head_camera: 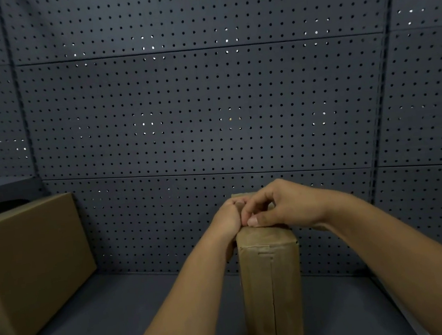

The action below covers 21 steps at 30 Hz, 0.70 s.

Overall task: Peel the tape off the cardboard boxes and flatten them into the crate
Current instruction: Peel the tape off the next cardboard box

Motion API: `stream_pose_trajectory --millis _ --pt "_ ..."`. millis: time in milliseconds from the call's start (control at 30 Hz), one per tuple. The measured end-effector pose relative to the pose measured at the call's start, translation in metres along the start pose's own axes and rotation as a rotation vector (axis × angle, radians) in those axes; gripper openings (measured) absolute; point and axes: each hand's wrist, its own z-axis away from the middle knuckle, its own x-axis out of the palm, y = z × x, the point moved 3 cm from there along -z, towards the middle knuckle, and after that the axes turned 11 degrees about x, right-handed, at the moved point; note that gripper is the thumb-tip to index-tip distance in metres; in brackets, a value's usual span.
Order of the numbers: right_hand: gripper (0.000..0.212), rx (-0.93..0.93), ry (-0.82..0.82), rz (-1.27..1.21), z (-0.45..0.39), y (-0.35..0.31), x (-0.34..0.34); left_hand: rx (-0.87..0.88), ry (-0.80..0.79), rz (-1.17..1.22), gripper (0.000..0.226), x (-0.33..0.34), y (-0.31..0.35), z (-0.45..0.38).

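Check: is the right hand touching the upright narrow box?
Touching. The head view shows the right hand pinching at the narrow box's top edge.

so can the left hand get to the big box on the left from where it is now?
Probably yes. The left hand is busy at the top of the upright narrow box, but the shelf between it and the big box looks unobstructed. It must let go first.

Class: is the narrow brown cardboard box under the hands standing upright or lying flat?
Upright: the narrow brown cardboard box stands on end, both hands at its top.
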Motion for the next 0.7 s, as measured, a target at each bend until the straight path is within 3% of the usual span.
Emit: stream_pose_trajectory --millis 367,533,700 --pt "0.01 -0.027 0.077 0.067 0.002 -0.001 0.009 0.026 -0.021 -0.002 0.025 0.001 -0.004 -0.004" --pt "0.014 0.113 -0.019 0.058 0.001 -0.006 0.008 0.035 -0.046 -0.006 0.033 0.001 -0.001 -0.004" --pt "0.013 0.127 -0.071 0.054 -0.001 -0.009 0.006 0.014 -0.068 -0.02 0.03 0.002 -0.004 -0.005"
